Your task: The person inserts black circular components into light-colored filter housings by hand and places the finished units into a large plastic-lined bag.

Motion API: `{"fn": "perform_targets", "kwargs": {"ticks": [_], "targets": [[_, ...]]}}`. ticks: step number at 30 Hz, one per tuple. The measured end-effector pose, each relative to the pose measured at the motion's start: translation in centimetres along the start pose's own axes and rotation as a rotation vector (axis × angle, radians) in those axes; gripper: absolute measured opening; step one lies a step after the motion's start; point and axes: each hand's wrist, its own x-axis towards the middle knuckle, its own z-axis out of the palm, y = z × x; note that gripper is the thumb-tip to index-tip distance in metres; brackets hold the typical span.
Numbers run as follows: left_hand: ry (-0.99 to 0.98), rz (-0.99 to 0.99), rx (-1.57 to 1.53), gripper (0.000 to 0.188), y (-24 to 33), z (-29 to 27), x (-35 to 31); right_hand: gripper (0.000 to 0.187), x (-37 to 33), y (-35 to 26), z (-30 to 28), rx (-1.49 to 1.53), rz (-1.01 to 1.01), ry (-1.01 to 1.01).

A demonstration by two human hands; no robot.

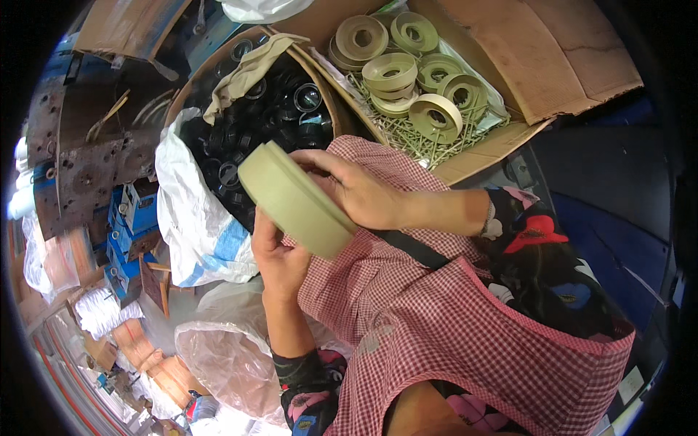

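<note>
I hold a thick olive-green plastic ring (297,203) tilted on its edge above my lap, its outer wall facing up. My left hand (280,258) grips its lower near edge, with the thumb against the side. My right hand (360,190) is closed round the opposite side, and its fingertips are partly hidden behind the ring. Beyond my right arm, a cardboard box (472,161) holds several similar green rings (436,116) on a heap of thin green sticks (407,138).
Left of that box stands a carton lined with a white woven sack (193,211), full of black plastic parts (280,109); a beige glove (251,76) lies over them. A clear plastic bag (225,349) sits by my left forearm. Blue-and-steel machinery (131,211) stands at far left.
</note>
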Motion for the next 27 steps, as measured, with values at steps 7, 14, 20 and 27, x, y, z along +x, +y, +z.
{"fn": "perform_targets", "kwargs": {"ticks": [7,14,20,27], "targets": [[0.028,-0.145,-0.238,0.054,-1.0,-1.1,-1.6,0.05,0.4,0.6,0.5,-0.324,-0.857,-0.06],[-0.076,-0.44,-0.628,0.048,-0.5,-2.3,-1.9,0.043,0.7,0.8,-0.1,-0.369,-0.704,-0.178],[-0.087,-0.241,-0.27,0.039,-2.0,-3.5,-0.6,0.036,3.1,-2.3,-2.2,-0.082,0.741,-0.474],[0.172,-0.094,0.181,0.041,-6.5,-10.4,1.6,0.034,6.9,2.6,-8.7,-0.528,0.274,-0.119]]}}
